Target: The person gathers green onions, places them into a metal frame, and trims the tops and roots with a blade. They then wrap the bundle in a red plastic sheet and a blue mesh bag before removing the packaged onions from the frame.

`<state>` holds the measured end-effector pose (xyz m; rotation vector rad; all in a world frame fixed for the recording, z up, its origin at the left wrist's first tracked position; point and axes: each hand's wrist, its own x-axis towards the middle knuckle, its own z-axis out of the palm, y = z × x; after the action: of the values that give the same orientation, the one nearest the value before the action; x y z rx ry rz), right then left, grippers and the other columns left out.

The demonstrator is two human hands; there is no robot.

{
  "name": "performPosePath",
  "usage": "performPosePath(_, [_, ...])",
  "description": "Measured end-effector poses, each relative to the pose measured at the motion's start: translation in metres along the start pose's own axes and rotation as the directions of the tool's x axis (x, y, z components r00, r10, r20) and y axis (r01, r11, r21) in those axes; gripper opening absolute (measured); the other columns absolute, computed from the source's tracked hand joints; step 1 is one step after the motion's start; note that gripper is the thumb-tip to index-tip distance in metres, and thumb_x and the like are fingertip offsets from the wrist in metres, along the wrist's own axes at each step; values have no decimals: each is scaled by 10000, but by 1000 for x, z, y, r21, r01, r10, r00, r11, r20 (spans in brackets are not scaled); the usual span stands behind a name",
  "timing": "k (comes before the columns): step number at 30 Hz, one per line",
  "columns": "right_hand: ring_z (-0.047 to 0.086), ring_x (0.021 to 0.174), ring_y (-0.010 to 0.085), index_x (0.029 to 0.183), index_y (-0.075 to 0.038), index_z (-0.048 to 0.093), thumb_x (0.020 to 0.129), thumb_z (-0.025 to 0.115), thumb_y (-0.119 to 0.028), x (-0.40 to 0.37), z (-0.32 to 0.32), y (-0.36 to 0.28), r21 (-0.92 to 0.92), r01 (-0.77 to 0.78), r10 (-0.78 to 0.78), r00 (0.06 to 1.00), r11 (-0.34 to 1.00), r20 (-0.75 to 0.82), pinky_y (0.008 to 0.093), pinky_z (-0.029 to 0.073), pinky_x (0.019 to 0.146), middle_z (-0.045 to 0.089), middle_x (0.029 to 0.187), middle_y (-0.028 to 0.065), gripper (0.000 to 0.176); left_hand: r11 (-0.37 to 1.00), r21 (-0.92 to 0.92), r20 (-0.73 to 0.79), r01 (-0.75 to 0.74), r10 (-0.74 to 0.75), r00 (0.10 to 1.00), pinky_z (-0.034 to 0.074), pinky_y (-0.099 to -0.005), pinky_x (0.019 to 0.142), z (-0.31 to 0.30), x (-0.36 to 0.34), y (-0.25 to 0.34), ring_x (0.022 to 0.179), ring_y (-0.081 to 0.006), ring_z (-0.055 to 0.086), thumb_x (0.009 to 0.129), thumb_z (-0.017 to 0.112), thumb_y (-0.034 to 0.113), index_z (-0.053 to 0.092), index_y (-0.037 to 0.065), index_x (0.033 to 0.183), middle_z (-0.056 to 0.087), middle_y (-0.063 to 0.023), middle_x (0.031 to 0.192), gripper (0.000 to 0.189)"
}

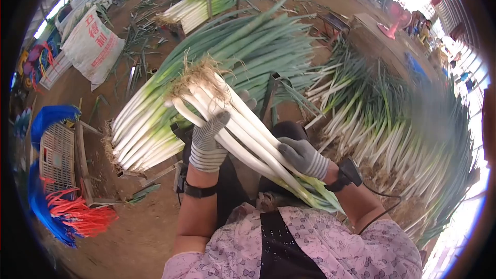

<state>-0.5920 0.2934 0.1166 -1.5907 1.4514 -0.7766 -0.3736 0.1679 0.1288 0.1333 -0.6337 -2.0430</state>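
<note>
Grey gloves with white stripes on both hands. Left hand (207, 142): closed round a bundle of stalks (251, 137), white and leek-like, near the root end; thumb on the near face, grey fingertips (251, 102) showing past the far side. Right hand (305, 158): further down the same bundle, toward the green ends; digits close together, pressed on its side; underside hidden, cannot tell how far they wrap.

Pose: left forearm runs up from the lower edge, wrist roughly straight, dark band (200, 191) on it. Right forearm angles in from lower right, wearing a dark wrist device (350, 172) with a cable (382, 195). Both hands in front of the torso, over the lap.

Bundle sits diagonally, roots (202, 78) up-left, leaves down-right by the patterned top (356, 245). Bigger bunch (147, 124) just beyond; loose pile (372, 124) on the ground at right.
</note>
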Motion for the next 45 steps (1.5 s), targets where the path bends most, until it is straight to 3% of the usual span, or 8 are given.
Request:
performPosePath(6, [634,1024,390,1397,-61,428,992,479,-281,-8,14,-21,-307,-147,78,971,940,-226,420,490,883,612,1150,273,465,993,44,-85,-109,112,990,495,-510,1030,-19,13,1,1129,-343,603,786,705,-23,449,44,1347,589,-187,1192,621])
performPosePath(11, [524,1215,420,1445,-181,442,882,629,-329,-48,45,-5,-760,-55,-228,938,647,-262,542,442,971,446,1392,241,610,992,60,-133,-108,116,984,494,-492,1037,-17,13,11,1128,-341,600,768,707,-23,487,69,1326,592,-161,1199,607])
performPosePath(22, [435,1276,459,1445,-196,441,950,539,-300,-25,37,15,-696,4,-266,926,718,-269,552,344,1070,425,1403,261,516,994,85,-287,-65,87,954,510,-449,1009,-27,16,11,1098,-332,606,777,695,22,503,-2,1260,608,-150,1135,520])
performPosePath(26, [356,1325,481,1470,-80,354,784,701,-441,-29,55,-13,-698,-19,-178,961,716,-209,579,299,1073,367,1434,305,849,996,-28,-258,-81,72,963,553,-373,846,-34,12,10,889,-237,636,826,692,62,583,-4,1084,635,-109,949,288])
performPosePath(31, [536,1145,464,1445,-39,362,746,676,-63,-8,72,33,-526,-27,-256,851,850,-458,493,464,928,520,1269,291,766,836,543,-335,-83,306,891,535,-290,760,47,11,5,853,-162,617,814,710,-32,577,9,1042,624,-55,918,267])
performPosePath(36, [602,1109,407,1451,-57,385,771,673,2,7,30,76,-517,188,-422,823,835,-382,423,500,927,591,1197,278,741,934,281,-446,-219,329,832,539,-331,781,34,13,31,854,-203,628,807,730,23,578,3,1099,629,-73,947,330])
performPosePath(39, [614,1025,412,1440,-148,441,775,676,-36,49,11,-73,-801,69,-369,909,594,-196,479,514,848,611,1164,216,715,906,-151,-479,-395,283,831,580,-351,827,2,6,86,883,-242,657,835,687,-5,566,23,1104,634,-78,963,296])
performPosePath(45, [591,1054,350,1412,-275,479,783,675,-112,212,50,-238,-941,329,-395,856,-86,335,457,482,910,598,1185,153,678,759,-166,-661,-630,388,642,566,-401,861,-118,-6,199,911,-249,645,910,631,142,601,37,1019,642,-86,950,154])
